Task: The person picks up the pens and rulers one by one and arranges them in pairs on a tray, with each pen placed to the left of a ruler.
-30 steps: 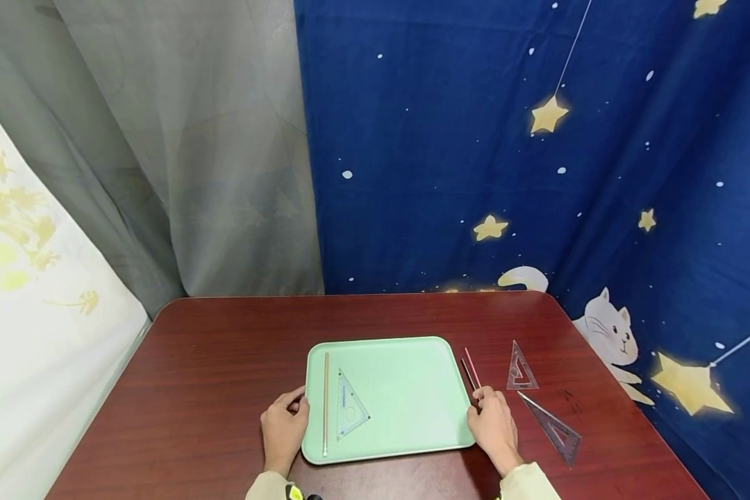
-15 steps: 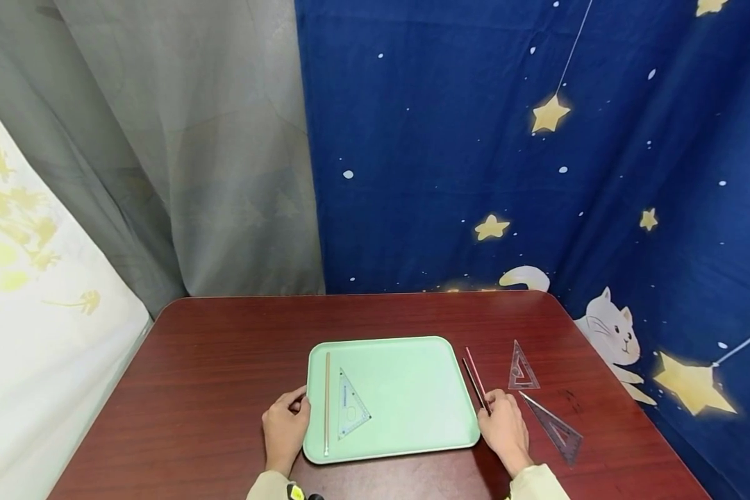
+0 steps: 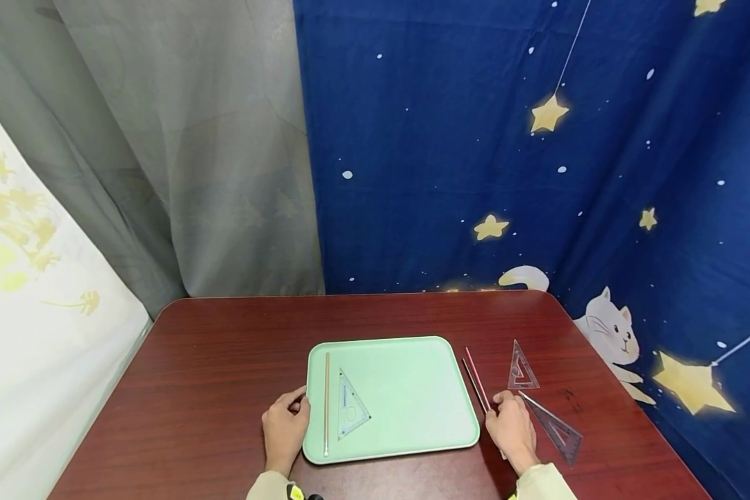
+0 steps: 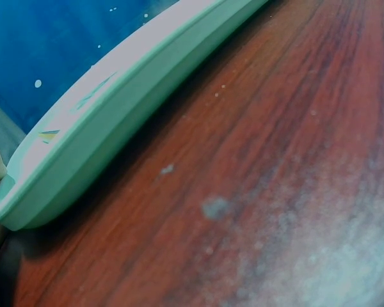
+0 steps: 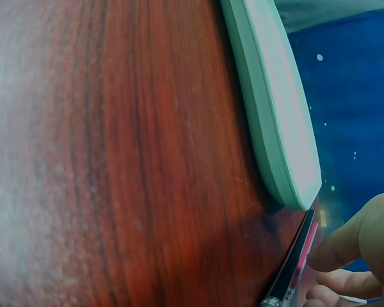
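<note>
In the head view, my left hand (image 3: pixel 285 427) grips the left rim of the pale green tray (image 3: pixel 412 396), thumb on top. On the tray lie a tan pencil (image 3: pixel 327 403) and a clear set square (image 3: pixel 350 406). My right hand (image 3: pixel 511 427) is off the tray's right side, fingers loosely bent. Its thumb overlaps a red pencil (image 3: pixel 478 378), which lies beside a black pencil (image 3: pixel 472 383); the hand partly covers both. In the right wrist view, the thumb (image 5: pixel 339 246) is close beside the red pencil. A dark set square (image 3: pixel 559 430) lies right of this hand.
Another clear set square (image 3: pixel 522 371) lies farther back on the reddish-brown wooden table (image 3: pixel 244 340). A grey curtain (image 3: pixel 237 173) and a blue star-patterned curtain (image 3: pixel 425 139) hang behind the table.
My right hand has left the tray's right rim and moved rightward across the two pencils. The left hand stays at the left rim; the tray holds nearly the same position.
</note>
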`<state>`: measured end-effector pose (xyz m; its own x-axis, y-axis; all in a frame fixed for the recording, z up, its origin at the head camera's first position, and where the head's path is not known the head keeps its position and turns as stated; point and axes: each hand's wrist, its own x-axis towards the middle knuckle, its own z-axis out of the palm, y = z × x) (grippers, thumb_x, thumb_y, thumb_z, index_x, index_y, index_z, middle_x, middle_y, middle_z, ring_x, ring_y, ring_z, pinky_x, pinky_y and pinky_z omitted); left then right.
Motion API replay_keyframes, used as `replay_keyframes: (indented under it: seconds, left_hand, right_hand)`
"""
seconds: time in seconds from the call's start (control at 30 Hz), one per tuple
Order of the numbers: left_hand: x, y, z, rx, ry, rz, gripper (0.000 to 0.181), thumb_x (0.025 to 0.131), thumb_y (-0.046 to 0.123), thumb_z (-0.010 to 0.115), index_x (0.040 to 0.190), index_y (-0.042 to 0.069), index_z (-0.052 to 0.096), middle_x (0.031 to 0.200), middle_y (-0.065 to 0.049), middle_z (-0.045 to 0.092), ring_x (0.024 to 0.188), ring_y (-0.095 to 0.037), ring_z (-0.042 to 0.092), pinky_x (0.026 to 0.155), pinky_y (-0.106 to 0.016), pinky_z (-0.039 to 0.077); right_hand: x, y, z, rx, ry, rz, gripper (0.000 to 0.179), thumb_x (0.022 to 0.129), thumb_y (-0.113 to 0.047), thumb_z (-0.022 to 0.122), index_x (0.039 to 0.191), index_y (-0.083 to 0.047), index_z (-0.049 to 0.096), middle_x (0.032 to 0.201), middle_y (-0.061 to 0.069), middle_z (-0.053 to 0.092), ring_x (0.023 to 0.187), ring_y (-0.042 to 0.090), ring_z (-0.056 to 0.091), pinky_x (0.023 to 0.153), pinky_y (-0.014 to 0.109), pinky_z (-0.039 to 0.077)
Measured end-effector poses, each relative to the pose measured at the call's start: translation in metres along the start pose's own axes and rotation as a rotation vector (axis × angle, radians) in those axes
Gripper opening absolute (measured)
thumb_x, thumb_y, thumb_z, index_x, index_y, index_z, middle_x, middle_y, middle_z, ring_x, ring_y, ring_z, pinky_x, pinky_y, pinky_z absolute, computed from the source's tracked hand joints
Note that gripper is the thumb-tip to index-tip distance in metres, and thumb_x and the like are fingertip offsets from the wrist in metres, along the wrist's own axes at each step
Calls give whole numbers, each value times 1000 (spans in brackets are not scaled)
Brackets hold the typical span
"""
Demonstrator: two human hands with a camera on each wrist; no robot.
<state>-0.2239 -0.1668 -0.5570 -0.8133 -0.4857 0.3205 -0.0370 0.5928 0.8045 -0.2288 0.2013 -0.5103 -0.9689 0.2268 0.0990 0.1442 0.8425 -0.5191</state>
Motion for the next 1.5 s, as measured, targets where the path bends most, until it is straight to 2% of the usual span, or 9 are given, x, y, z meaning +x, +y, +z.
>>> replay_keyframes:
  seconds: [0.33, 0.73, 1.03, 1.5]
  left_hand:
    - [-1, 1, -1, -2, 1, 11, 21, 76, 3, 64, 93, 10, 74, 70, 2, 64, 59, -5, 53, 55, -23, 43]
    - [0, 0, -1, 0, -5, -5, 21, 77, 5, 64, 94, 11, 74, 70, 3, 64, 59, -4, 52, 55, -22, 43]
    - [0, 1, 0, -7, 12, 22, 21, 76, 2, 65, 92, 9, 74, 69, 3, 63, 58, -4, 52, 55, -23, 43]
    - [0, 0, 0, -11, 25, 32, 20, 74, 2, 66, 91, 9, 74, 68, 4, 63, 58, -2, 50, 54, -21, 42]
  right_hand:
    - [1, 4, 1, -1, -14, 7, 20, 74, -7, 59, 93, 1, 58, 83, 12, 55, 76, 31, 57, 63, 46, 43]
    - [0, 8, 3, -10, -4, 0, 18, 73, -6, 59, 89, 0, 59, 79, 11, 55, 71, 30, 57, 58, 45, 43]
    - [0, 11, 4, -19, 14, -11, 16, 72, -4, 60, 87, 1, 60, 77, 12, 56, 69, 31, 58, 58, 45, 44]
    - [2, 8, 2, -9, -40, 4, 15, 72, -4, 59, 86, 1, 62, 71, 7, 63, 63, 23, 58, 53, 40, 42]
